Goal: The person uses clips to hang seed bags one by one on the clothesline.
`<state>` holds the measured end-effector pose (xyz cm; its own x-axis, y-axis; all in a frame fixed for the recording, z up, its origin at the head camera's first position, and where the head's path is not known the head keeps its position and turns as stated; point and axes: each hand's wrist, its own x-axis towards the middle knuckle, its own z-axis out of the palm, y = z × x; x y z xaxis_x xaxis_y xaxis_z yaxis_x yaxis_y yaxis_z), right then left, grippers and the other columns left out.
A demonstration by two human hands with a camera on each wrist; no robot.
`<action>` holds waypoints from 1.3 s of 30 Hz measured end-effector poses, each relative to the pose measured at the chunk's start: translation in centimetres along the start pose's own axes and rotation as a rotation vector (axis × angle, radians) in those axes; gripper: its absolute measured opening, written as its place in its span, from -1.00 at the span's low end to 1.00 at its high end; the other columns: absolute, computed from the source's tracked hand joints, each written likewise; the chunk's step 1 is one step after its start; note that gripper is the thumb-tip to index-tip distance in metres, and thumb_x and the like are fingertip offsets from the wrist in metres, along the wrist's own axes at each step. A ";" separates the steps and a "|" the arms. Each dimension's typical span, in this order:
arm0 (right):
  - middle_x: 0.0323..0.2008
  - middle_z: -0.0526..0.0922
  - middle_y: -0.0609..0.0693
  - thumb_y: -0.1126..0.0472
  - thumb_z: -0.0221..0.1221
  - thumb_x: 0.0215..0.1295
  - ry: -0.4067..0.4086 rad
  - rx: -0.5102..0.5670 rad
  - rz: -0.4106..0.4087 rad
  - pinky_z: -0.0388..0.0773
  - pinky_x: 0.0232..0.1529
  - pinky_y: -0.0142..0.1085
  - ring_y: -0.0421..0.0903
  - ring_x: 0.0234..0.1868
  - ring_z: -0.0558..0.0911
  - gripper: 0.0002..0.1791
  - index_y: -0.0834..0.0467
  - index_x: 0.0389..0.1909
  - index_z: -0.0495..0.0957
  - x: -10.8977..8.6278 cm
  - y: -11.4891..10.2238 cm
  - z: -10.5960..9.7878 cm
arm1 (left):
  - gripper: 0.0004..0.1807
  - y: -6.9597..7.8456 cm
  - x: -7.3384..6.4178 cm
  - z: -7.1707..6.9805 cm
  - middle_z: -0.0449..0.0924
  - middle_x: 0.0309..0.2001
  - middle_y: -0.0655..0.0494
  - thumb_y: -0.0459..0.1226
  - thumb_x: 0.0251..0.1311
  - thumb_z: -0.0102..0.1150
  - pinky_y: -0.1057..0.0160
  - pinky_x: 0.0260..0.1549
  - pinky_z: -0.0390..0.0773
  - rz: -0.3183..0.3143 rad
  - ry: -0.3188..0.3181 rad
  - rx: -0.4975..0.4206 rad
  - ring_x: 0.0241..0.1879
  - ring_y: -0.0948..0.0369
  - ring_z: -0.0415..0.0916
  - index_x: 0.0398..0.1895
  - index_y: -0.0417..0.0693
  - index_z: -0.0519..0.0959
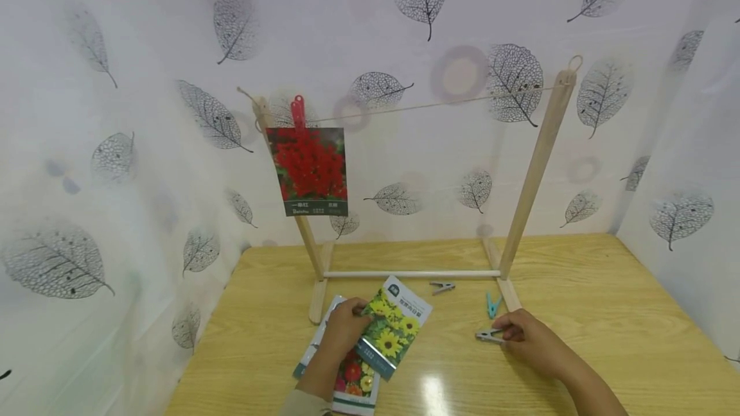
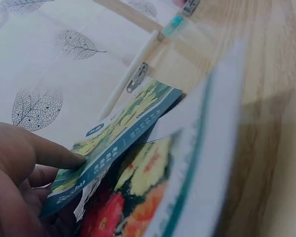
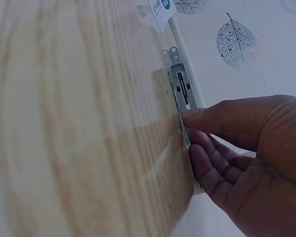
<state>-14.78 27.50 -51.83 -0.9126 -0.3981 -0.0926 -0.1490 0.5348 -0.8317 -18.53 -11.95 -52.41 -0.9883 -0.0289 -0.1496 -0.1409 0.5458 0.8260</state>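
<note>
My left hand pinches a seed packet printed with yellow flowers, its thumb lying on the printed face in the left wrist view. Beneath it are a packet with red and orange flowers and another packet, mostly covered by my hand and forearm. At the right, my right hand pinches one end of a grey clothespin close over the table. In the right wrist view the thumb presses on the grey clothespin, and the fingertips are curled under it.
A wooden frame stands at the back with a string across its top. A red clothespin holds a red-flower packet on the string. A second grey clothespin and a teal clothespin lie on the table.
</note>
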 end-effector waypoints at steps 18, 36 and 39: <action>0.07 0.49 0.17 0.25 0.27 0.33 -0.004 0.013 0.021 0.61 -0.02 -0.41 -0.10 -0.01 0.54 -0.60 0.30 0.13 0.48 0.0 0.1 0.0 | -0.70 0.5 -0.6 -1.0 0.64 -0.13 -0.07 -0.28 0.28 0.26 0.18 -0.27 0.63 0.011 -0.080 -0.217 -0.26 0.15 0.59 0.04 -0.19 0.57; 0.07 0.55 0.16 0.21 0.28 0.32 0.005 0.007 0.064 0.62 -0.06 -0.39 -0.02 0.02 0.56 -0.56 0.29 0.15 0.48 0.0 -0.6 -0.1 | -0.71 1.1 -0.7 -1.4 0.67 -0.17 -0.07 -0.25 0.33 0.25 0.23 -0.30 0.61 0.027 -0.070 -0.347 -0.31 0.20 0.59 0.03 -0.20 0.56; 0.06 0.54 0.16 0.20 0.28 0.33 0.005 0.007 0.057 0.62 -0.08 -0.39 -0.05 -0.01 0.56 -0.56 0.28 0.16 0.48 0.0 -0.6 -0.1 | -0.71 1.4 -0.8 -1.5 0.67 -0.16 -0.09 -0.25 0.33 0.26 0.23 -0.29 0.61 0.032 -0.058 -0.359 -0.31 0.20 0.59 0.03 -0.19 0.56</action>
<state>-14.72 27.24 -51.24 -0.9217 -0.3629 -0.1373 -0.0938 0.5516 -0.8288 -18.00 -12.41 -50.34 -0.9891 0.0369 -0.1428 -0.1316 0.2163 0.9674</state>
